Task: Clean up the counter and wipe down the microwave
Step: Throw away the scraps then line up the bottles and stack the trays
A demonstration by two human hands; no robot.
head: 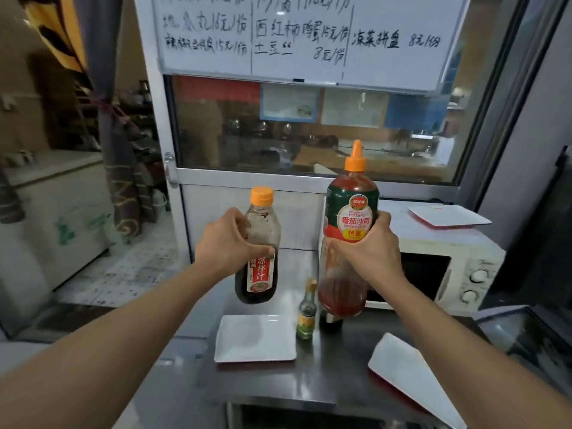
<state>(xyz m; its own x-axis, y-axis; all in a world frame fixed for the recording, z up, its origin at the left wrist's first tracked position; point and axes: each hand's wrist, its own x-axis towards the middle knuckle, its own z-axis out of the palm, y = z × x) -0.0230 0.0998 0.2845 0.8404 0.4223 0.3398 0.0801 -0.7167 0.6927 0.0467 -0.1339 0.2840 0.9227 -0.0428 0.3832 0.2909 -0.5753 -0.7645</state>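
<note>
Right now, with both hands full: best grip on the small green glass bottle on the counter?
Pinch the small green glass bottle around its narrow neck, coming from above. It stands upright, close beside a dark bottle on its right, with the white square plate on its left, so side access is tight.

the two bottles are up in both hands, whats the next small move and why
Probably carry both off the counter together. The left hand grips the dark sauce bottle and the right hand the ketchup bottle, both lifted, while plates and a small green bottle remain to clear.
</note>
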